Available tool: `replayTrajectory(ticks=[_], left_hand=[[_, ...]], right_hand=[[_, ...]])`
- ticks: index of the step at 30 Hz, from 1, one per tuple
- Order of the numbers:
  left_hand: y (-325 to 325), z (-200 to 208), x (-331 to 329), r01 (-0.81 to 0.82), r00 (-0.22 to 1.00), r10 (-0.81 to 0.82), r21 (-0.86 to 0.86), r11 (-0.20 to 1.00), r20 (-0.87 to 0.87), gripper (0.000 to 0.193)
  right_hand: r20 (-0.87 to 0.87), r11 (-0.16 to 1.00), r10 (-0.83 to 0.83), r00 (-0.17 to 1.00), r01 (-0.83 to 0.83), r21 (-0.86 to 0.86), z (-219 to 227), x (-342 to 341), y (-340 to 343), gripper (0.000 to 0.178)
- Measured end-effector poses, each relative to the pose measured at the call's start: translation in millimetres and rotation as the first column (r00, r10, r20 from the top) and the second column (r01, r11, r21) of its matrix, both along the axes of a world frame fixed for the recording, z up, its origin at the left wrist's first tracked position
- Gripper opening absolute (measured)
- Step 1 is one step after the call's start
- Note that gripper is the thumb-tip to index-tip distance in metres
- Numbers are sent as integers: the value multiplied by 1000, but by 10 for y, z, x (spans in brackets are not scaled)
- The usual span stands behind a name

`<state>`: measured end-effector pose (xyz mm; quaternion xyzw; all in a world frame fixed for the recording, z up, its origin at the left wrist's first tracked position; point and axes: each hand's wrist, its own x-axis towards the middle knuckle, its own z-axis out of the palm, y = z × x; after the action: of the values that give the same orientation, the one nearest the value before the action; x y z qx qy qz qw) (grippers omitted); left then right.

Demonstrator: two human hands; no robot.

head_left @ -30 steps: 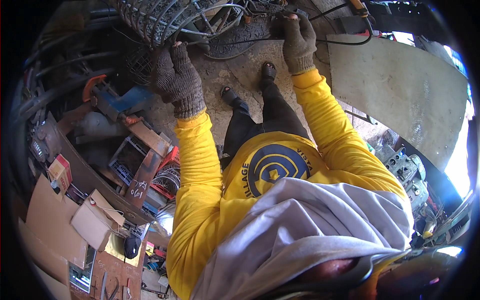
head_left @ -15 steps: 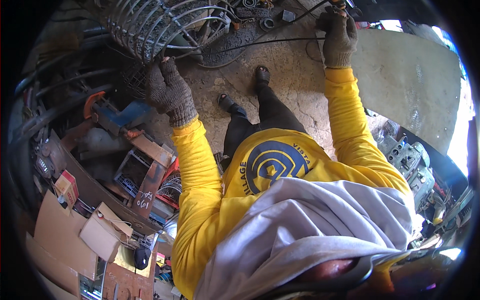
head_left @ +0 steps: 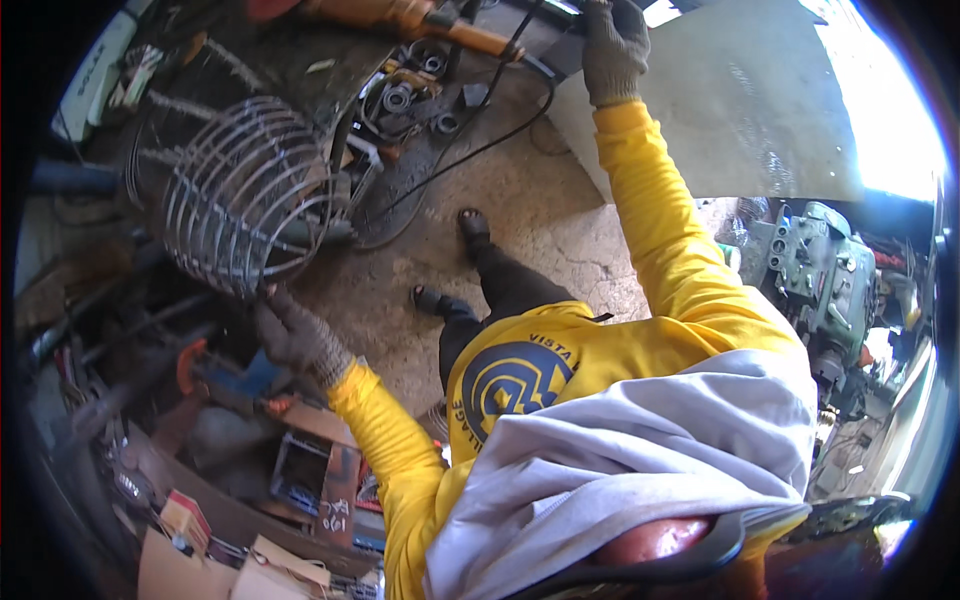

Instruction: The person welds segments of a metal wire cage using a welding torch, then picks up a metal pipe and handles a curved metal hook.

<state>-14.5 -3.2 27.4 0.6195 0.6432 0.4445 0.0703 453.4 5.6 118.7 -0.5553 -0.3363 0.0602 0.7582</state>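
A round cage of bent metal rods [head_left: 235,200] stands at the upper left, its rings bound by crossing bars. My left hand [head_left: 303,337], in a grey-brown knit glove with bare fingertips, is closed on the cage's near lower edge. At the top edge, right of centre, is my right hand [head_left: 615,55], in a matching glove. Its fingers are curled, but the frame cuts off their tips and whatever they hold. Between the hands, farther off, an orange power tool [head_left: 420,18] shows, with a black cord [head_left: 552,88] trailing near my right hand.
Metal rings and scraps [head_left: 398,97] lie beyond my feet on the concrete floor [head_left: 560,215]. A large pale sheet [head_left: 720,120] spans the upper right, with a grey-green machine [head_left: 820,275] below it. Cardboard boxes [head_left: 185,565] and metal parts crowd the lower left.
The view has shifted, showing more of the cage and the orange tool. My left hand sits lower in view at the cage's edge; my right hand appears farther left and higher.
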Motion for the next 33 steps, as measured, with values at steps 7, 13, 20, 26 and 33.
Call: replayTrajectory(ticks=[7, 13, 20, 26, 33], left_hand=[[74, -36, 77, -11, 999, 11, 3, 1000, 46, 33], [12, 126, 17, 44, 998, -45, 19, 999, 40, 34], [-43, 97, -36, -6, 994, 18, -111, 994, 107, 29], [-17, 69, 18, -10, 997, 12, -33, 999, 80, 28], [-19, -54, -55, -19, 992, 28, -72, 997, 124, 29]], right_hand=[[-210, 934, 79, 975, -146, -327, -29, 1666, 610, 27], [-128, 927, 43, 991, -88, -365, -258, 1926, 950, 33], [691, 424, -381, 614, 781, -459, -197, 1968, 1234, 56], [682, 456, -375, 628, 765, -454, -271, 2125, 1457, 50], [647, 539, -333, 686, 701, -466, -253, 2183, 1669, 43]])
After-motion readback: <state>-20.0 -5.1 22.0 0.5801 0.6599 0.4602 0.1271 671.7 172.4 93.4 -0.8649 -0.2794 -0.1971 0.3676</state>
